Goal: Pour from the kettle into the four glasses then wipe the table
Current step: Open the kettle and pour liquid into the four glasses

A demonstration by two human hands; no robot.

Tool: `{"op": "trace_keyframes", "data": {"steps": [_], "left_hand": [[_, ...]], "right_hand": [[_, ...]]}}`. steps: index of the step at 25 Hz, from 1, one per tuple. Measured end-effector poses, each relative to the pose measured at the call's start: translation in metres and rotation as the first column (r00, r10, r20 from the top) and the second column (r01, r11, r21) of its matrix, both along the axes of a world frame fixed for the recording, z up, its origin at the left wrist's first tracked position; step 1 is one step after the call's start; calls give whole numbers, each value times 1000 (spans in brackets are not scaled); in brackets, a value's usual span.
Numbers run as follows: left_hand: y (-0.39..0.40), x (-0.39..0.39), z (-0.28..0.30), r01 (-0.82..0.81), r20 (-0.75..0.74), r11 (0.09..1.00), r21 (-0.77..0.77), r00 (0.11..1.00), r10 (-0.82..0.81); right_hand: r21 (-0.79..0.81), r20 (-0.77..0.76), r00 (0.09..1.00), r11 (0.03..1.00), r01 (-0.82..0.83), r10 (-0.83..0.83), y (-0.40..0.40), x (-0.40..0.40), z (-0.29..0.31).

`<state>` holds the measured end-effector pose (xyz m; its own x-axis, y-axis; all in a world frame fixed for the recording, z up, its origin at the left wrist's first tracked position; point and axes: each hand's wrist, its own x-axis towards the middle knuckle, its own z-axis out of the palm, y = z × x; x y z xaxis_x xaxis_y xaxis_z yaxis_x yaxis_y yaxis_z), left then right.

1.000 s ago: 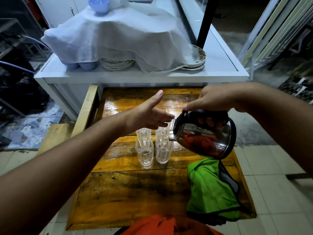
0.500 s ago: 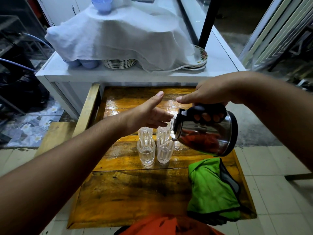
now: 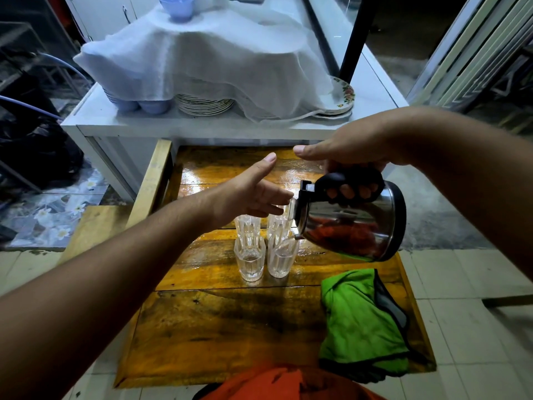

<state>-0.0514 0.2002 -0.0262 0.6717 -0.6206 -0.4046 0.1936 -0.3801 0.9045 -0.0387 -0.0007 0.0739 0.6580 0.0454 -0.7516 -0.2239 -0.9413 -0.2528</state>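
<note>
A shiny steel kettle (image 3: 353,223) with a black handle is tilted left, its spout over the near right glass (image 3: 281,259). My right hand (image 3: 343,151) grips the handle from above. A thin stream runs into that glass. Beside it stands the near left glass (image 3: 250,259) holding some water. Two more glasses (image 3: 248,226) stand just behind, partly hidden by my left hand (image 3: 251,194). That hand hovers open above the glasses, thumb up, fingers close to the kettle's lid. A green cloth (image 3: 360,319) lies crumpled on the wooden table (image 3: 216,327) at the near right.
The tabletop looks wet and glossy around the glasses. Behind it stands a white counter (image 3: 95,122) with stacked plates (image 3: 203,103) and bowls under a white cloth (image 3: 202,62). A blue bowl (image 3: 176,7) sits on top. Tiled floor lies to the right.
The kettle has risen slightly and stays tilted over the near right glass, where the water level is higher. My left hand holds its place above the glasses.
</note>
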Motion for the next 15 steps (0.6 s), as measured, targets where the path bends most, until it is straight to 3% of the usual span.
{"op": "trace_keyframes", "data": {"steps": [15], "left_hand": [[11,-2,-5,-14,-30,999,-51,999,12]], "right_hand": [[-20,17,1000,1000,-9,9,19,-1,9]]}}
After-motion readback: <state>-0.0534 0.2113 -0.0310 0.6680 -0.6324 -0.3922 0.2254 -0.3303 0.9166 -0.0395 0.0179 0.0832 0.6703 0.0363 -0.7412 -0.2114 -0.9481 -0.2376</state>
